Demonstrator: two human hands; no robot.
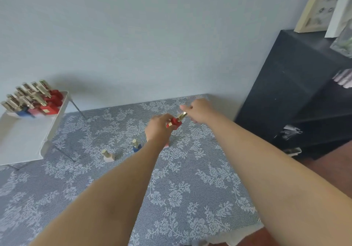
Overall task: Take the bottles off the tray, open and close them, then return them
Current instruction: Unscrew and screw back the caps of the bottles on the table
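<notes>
My left hand (159, 126) grips a small red bottle (174, 123) above the table, tilted to the right. My right hand (198, 110) pinches the bottle's gold cap (182, 115) at its tip. On the lace cloth a beige bottle (108, 156) and a blue bottle (136, 146) stand upright with gold caps. A pink bottle (166, 146) shows only as a corner behind my left wrist. The white tray (28, 135) at the far left holds several red, pink and blue bottles (38, 100) with gold caps at its back end.
The tray stands raised on thin metal legs (79, 110) over the table's left side. A grey wall closes the back. A black shelf unit (297, 97) stands to the right of the table, with frames on top. The table's front edge (228, 240) is at the bottom.
</notes>
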